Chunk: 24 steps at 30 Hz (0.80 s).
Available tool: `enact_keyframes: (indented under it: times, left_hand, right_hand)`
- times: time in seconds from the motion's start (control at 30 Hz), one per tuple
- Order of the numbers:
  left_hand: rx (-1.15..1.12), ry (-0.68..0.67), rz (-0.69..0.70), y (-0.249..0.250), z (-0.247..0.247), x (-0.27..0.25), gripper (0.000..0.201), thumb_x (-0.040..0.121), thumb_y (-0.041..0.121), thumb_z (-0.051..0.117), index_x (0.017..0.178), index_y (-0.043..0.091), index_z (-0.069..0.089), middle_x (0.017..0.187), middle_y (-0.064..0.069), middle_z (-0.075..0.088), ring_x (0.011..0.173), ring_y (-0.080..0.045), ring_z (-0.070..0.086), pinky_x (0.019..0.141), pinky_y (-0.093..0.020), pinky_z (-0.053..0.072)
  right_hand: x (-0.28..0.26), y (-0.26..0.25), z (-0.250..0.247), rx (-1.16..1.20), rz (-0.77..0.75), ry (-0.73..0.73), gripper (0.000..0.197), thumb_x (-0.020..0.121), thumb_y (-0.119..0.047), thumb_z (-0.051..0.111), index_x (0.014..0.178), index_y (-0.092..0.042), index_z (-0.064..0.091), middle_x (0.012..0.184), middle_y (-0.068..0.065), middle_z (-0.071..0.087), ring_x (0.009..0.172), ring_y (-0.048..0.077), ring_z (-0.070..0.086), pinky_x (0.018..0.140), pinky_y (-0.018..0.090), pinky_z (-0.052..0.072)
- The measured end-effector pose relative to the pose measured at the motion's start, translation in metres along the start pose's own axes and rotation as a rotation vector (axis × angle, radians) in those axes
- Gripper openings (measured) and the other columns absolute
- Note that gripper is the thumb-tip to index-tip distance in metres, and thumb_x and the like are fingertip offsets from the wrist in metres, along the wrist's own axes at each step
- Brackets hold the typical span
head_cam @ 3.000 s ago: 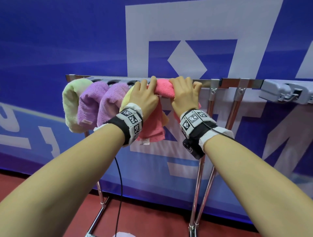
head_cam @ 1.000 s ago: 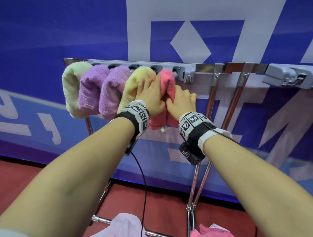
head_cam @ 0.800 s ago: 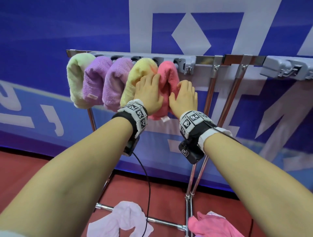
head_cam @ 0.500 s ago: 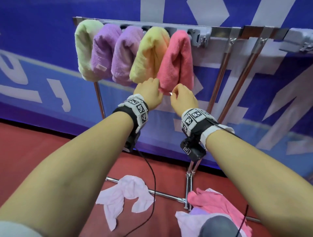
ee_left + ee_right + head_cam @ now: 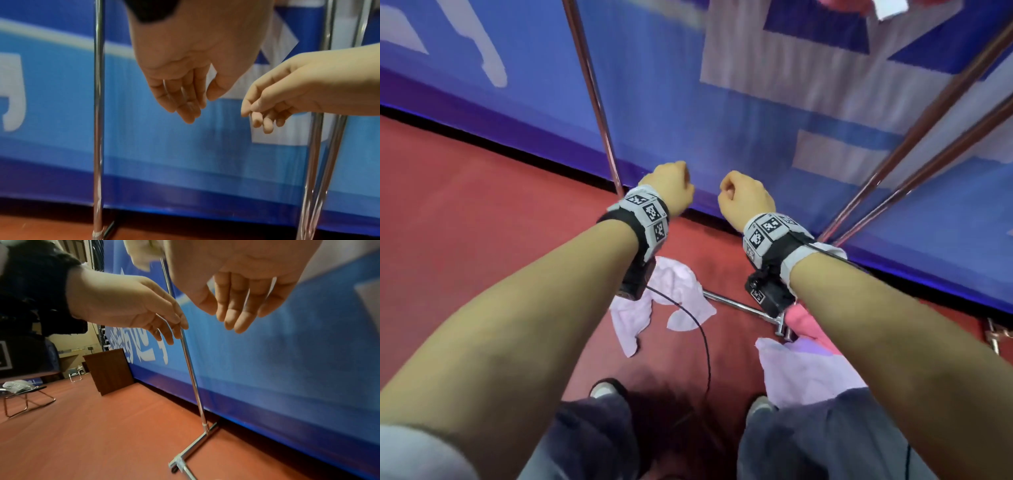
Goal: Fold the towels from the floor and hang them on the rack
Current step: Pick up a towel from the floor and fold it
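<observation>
Here, both hands hang in the air, holding nothing.

Left hand (image 5: 672,192): held out in front of the blue banner, close beside the right hand, not touching it. Its fingers (image 5: 186,104) point down, loosely bent and lying close together, with the thumb set a little apart.

Right hand (image 5: 745,199): level with the left. Its fingers (image 5: 234,309) hang down, relaxed and side by side, pinching nothing.

Rack (image 5: 595,102): only its chrome legs show fully. One upright pole stands just beyond the left fingers and to their outer side; two slanted poles (image 5: 928,144) rise past the outer side of the right fingers. A low floor bar (image 5: 736,305) runs below both wrists.

Pale pink towel (image 5: 671,308): crumpled on the floor, below and nearer the body than the left fingers, draped over the floor bar, well apart from the fingers.

Lilac towel (image 5: 804,370): spread on the floor below the right forearm, near the right shoe.

Pink towel (image 5: 808,325): on the floor just beyond the lilac one, partly hidden by the right forearm.

Hung towel (image 5: 859,5): only a pink edge with a white tag shows at the top of the head view, high above the right fingers.

Floor (image 5: 465,222): red, running up to the foot of the banner.

Cable (image 5: 702,335): a thin black line curving from the left wrist unit down across the pale pink towel.
</observation>
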<state>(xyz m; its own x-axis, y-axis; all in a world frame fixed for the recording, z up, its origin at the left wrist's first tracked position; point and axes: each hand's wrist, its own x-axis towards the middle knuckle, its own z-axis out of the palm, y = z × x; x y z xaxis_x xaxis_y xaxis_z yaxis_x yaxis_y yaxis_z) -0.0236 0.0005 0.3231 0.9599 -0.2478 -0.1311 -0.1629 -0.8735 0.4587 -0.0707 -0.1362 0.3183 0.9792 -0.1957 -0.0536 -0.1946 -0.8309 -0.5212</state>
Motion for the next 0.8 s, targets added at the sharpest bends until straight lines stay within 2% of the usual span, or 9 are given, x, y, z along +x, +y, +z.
enact_keyframes:
  times: [0.1, 0.17, 0.43, 0.63, 0.7, 0.8]
  left_hand:
    - [-0.046, -0.057, -0.068, -0.040, 0.044, 0.019, 0.025, 0.086, 0.016, 0.048, 0.106, 0.005, 0.058, 0.113, -0.020, 0.062, 0.107, -0.037, 0.056, 0.093, -0.039, 0.045]
    - [-0.068, -0.087, -0.115, -0.063, 0.072, 0.029, 0.023, 0.086, 0.015, 0.049, 0.103, 0.004, 0.059, 0.111, -0.020, 0.063, 0.106, -0.036, 0.056, 0.091, -0.035, 0.044]
    - [-0.090, -0.201, -0.236, -0.141, 0.183, 0.064, 0.025, 0.087, 0.014, 0.047, 0.107, 0.008, 0.061, 0.110, -0.015, 0.064, 0.102, -0.033, 0.058, 0.086, -0.033, 0.045]
    - [-0.022, -0.317, -0.285, -0.186, 0.258, 0.077, 0.028, 0.088, 0.013, 0.044, 0.108, 0.002, 0.059, 0.109, -0.019, 0.064, 0.099, -0.036, 0.060, 0.077, -0.031, 0.043]
    - [0.002, -0.368, -0.289, -0.195, 0.279, 0.082, 0.029, 0.090, 0.015, 0.044, 0.110, 0.001, 0.060, 0.109, -0.019, 0.064, 0.100, -0.034, 0.060, 0.082, -0.033, 0.046]
    - [-0.062, -0.382, -0.303, -0.210, 0.305, 0.086, 0.031, 0.091, 0.012, 0.043, 0.118, 0.006, 0.058, 0.118, -0.014, 0.062, 0.108, -0.030, 0.057, 0.093, -0.032, 0.043]
  right_hand:
    - [0.017, 0.018, 0.053, -0.018, 0.016, -0.093, 0.023, 0.087, -0.014, 0.045, 0.105, -0.014, 0.060, 0.110, 0.008, 0.064, 0.106, 0.031, 0.054, 0.089, 0.032, 0.037]
    - [0.029, 0.032, 0.088, -0.009, 0.037, -0.144, 0.021, 0.087, -0.015, 0.046, 0.104, -0.014, 0.060, 0.107, 0.008, 0.064, 0.106, 0.031, 0.055, 0.090, 0.034, 0.038]
    - [0.065, 0.096, 0.218, -0.030, 0.115, -0.272, 0.020, 0.090, -0.012, 0.041, 0.093, -0.012, 0.060, 0.097, 0.009, 0.062, 0.093, 0.029, 0.056, 0.083, 0.034, 0.040]
    - [0.079, 0.140, 0.305, -0.050, 0.175, -0.348, 0.019, 0.091, -0.013, 0.041, 0.093, -0.012, 0.061, 0.097, 0.011, 0.063, 0.085, 0.029, 0.058, 0.074, 0.036, 0.048]
    - [0.081, 0.151, 0.329, -0.038, 0.199, -0.372, 0.018, 0.092, -0.015, 0.044, 0.099, -0.011, 0.060, 0.104, 0.013, 0.063, 0.090, 0.029, 0.057, 0.078, 0.036, 0.046]
    - [0.083, 0.166, 0.358, -0.080, 0.269, -0.428, 0.034, 0.095, -0.025, 0.046, 0.125, -0.008, 0.048, 0.127, 0.016, 0.054, 0.118, 0.033, 0.048, 0.095, 0.037, 0.037]
